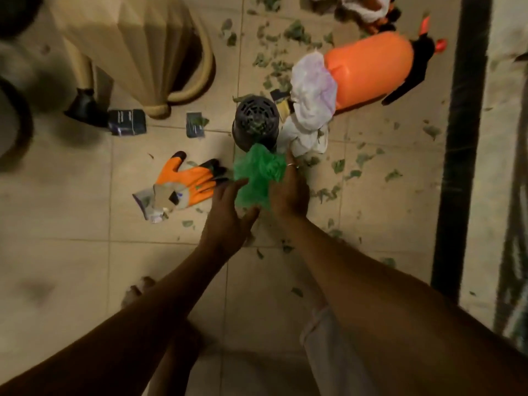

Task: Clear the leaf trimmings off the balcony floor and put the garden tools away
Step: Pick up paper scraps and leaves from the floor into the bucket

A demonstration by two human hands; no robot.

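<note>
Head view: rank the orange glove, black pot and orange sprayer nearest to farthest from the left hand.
The left hand holds the green bag.
1. orange glove, just to its left.
2. black pot, ahead of it.
3. orange sprayer, far right, beyond.

Dark square packet (127, 122): pale print lines, too blurred to read.
Smaller dark packet (195, 124): likewise unreadable (faint white lines only).
Orange-and-grey work glove (183, 184): cuff patch, nothing legible.
</note>
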